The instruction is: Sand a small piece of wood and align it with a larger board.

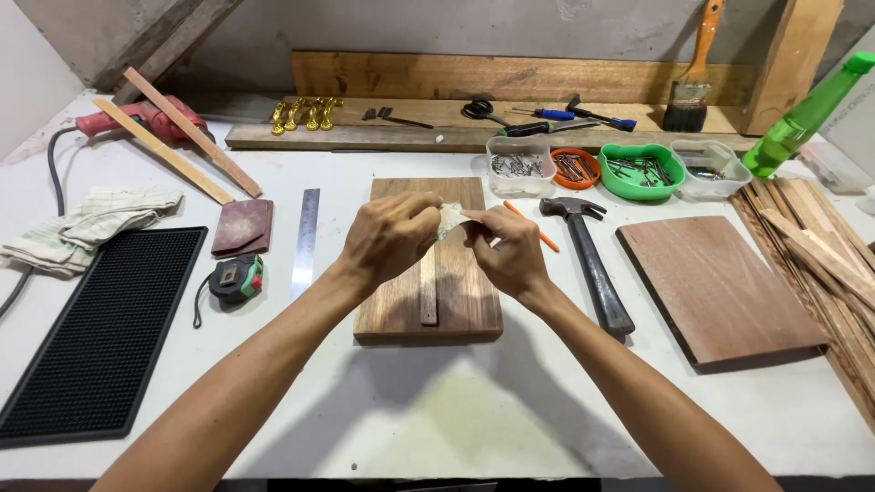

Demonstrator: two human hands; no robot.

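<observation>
Currently both hands are pinching a small pale scrap, likely sandpaper (449, 219), held up over the wooden block (428, 264).

Left hand (390, 235) is gripping the scrap's left edge between thumb and fingers; right hand (512, 251) is clamping the right edge, so the piece is sitting in the air between them, above the top end of the thin wood strip (428, 287) lying lengthwise on the block. My read: they're folding or tearing it, so it's best keeping fingertips close to the crease line and pulling evenly, keeping the edge straight. Hammer (583, 255) and orange pencil (533, 228) are lying just right of the block, steel ruler (306, 241) and tape measure (237, 278) to its left, nail tubs (518, 166) behind.
</observation>
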